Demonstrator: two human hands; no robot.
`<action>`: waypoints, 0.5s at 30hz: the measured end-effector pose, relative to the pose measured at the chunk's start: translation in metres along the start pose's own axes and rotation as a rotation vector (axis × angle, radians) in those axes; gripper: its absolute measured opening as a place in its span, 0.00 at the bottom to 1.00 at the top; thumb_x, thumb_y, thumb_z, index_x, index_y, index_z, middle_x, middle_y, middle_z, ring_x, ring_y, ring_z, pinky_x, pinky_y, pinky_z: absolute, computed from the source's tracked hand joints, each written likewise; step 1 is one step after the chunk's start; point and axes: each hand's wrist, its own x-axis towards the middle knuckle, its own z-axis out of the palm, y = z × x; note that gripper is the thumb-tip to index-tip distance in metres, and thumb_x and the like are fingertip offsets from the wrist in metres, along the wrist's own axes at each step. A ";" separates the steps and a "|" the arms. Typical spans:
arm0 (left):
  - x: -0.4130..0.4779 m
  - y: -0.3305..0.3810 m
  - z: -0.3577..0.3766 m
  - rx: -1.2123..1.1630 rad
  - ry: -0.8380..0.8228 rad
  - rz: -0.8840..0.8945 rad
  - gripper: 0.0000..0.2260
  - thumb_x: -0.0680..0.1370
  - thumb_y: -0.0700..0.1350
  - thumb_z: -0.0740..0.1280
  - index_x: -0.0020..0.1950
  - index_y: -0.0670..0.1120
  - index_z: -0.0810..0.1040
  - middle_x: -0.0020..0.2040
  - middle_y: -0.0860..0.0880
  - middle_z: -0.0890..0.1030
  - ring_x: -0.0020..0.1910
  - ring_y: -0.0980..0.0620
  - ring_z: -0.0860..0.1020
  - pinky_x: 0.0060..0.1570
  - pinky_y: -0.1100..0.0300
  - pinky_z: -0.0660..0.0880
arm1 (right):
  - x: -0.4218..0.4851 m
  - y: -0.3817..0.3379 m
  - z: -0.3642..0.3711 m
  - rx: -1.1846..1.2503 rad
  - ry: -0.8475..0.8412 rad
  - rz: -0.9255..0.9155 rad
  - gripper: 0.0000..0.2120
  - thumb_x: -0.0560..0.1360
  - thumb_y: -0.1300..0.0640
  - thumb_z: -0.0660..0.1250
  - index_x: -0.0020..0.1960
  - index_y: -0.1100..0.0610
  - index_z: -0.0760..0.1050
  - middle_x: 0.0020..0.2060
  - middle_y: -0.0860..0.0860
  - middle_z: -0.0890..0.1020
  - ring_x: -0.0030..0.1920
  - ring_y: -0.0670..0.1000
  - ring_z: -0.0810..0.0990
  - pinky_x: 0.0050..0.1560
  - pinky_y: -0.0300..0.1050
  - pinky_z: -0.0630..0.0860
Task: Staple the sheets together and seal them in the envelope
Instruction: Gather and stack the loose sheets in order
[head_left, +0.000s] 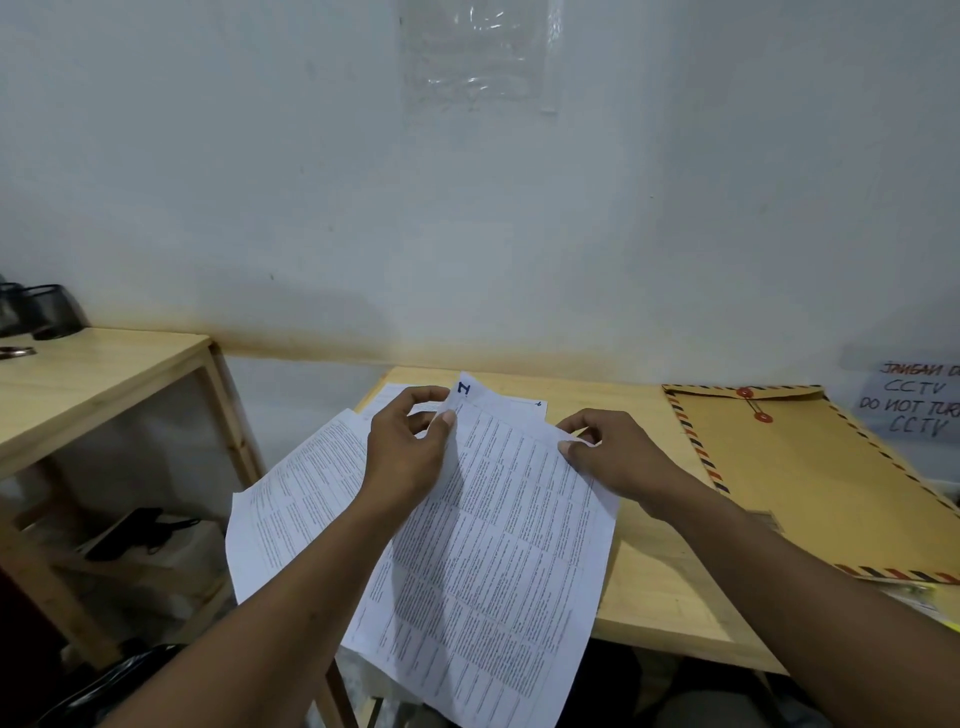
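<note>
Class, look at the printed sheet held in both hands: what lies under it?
Under the top sheet more printed sheets fan out to the left and behind, resting on the wooden table. How many there are, and the table beneath them, are hidden.

Single head view, looking forward and down over wooden table (649, 587) toward wall (260, 182), close range.

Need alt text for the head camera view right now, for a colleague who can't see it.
Both hands hold printed sheets by their top edge above a light wooden desk, the left hand at the top left corner and the right hand at the top right. A brown string-tie envelope lies flat to the right.
</note>
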 end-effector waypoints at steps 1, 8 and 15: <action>0.000 0.000 0.000 0.007 -0.002 -0.001 0.07 0.80 0.45 0.69 0.54 0.57 0.81 0.48 0.49 0.87 0.50 0.50 0.85 0.45 0.53 0.82 | 0.000 0.000 0.001 -0.010 0.002 -0.006 0.06 0.77 0.56 0.67 0.52 0.51 0.81 0.44 0.50 0.82 0.46 0.51 0.82 0.44 0.45 0.75; -0.001 -0.001 -0.005 0.045 -0.023 0.014 0.07 0.81 0.46 0.69 0.56 0.57 0.79 0.51 0.50 0.86 0.53 0.49 0.84 0.49 0.46 0.83 | -0.001 -0.004 0.001 -0.021 -0.001 -0.009 0.07 0.78 0.58 0.67 0.54 0.50 0.81 0.47 0.51 0.83 0.47 0.51 0.82 0.45 0.46 0.77; -0.002 0.005 -0.007 -0.001 -0.024 0.011 0.07 0.80 0.46 0.70 0.56 0.57 0.78 0.52 0.50 0.86 0.53 0.51 0.84 0.41 0.58 0.78 | 0.000 -0.005 0.002 -0.057 0.008 -0.024 0.08 0.78 0.57 0.64 0.54 0.49 0.80 0.45 0.50 0.83 0.47 0.51 0.82 0.42 0.45 0.74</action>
